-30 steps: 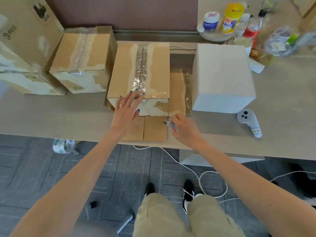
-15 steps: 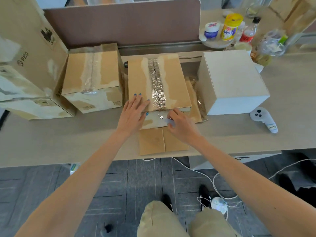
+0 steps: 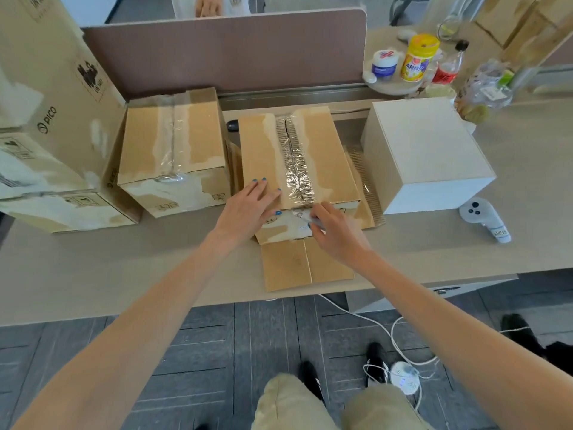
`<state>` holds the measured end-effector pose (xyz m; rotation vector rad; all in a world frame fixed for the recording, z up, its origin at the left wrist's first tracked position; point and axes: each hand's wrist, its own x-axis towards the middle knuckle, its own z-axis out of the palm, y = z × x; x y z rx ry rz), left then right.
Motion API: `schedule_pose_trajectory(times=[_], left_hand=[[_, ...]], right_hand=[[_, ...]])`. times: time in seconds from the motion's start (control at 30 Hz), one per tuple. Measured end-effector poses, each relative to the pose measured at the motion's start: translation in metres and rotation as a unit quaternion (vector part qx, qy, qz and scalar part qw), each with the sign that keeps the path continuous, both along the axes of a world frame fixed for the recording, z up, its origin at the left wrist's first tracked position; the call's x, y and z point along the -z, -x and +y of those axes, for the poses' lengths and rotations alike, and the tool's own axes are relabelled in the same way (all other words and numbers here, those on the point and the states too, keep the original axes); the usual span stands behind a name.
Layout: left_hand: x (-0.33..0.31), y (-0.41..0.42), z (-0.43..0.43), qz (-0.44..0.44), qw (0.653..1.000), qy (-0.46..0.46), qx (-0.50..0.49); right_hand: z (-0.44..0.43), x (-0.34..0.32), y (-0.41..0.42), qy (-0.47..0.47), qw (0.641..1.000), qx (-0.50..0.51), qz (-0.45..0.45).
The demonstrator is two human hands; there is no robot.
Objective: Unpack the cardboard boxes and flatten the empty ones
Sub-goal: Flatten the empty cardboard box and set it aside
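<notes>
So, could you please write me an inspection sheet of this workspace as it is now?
Surface: pale desk; flattened cardboard lies under the middle box.
Job's things: middle box, taped shut along its top; second taped box to its left; large PICO box far left; white box to the right, closed.
Clutter: white controller near the white box; jars and bottles on a round tray at the back.
Grips: left hand flat on the middle box top; right hand pinches a small tool at the near end of the tape.
Cables: white cable from under the desk to a round socket on the floor.
Surroundings: brown divider behind the desk; grey floor tiles.
</notes>
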<state>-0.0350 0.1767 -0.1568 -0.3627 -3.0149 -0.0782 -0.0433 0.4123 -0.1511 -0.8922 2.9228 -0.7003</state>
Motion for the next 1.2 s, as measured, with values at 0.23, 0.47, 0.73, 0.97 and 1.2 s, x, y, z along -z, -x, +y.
schedule_pose_trajectory(times=[0.23,0.47,0.73,0.97,1.2], left_hand=[[0.002,0.001,-0.007,0.049,0.995,0.077,0.050],[0.002,0.003,-0.006,0.080,0.985,0.142,0.059],[0.011,0.003,-0.004,0.111,0.980,0.155,0.053],[0.018,0.005,-0.003,0.160,0.976,0.141,0.053],[0.023,0.004,-0.005,0.175,0.977,0.108,0.047]], right_hand=[[0.003,-0.005,0.005,-0.008,0.999,-0.008,0.043],[0.002,-0.006,0.008,-0.014,0.999,-0.026,0.039],[-0.008,-0.010,0.004,-0.043,0.999,0.011,0.011],[-0.004,-0.008,-0.003,-0.058,0.996,0.051,0.040],[0.014,-0.002,-0.004,-0.067,0.993,0.075,0.053]])
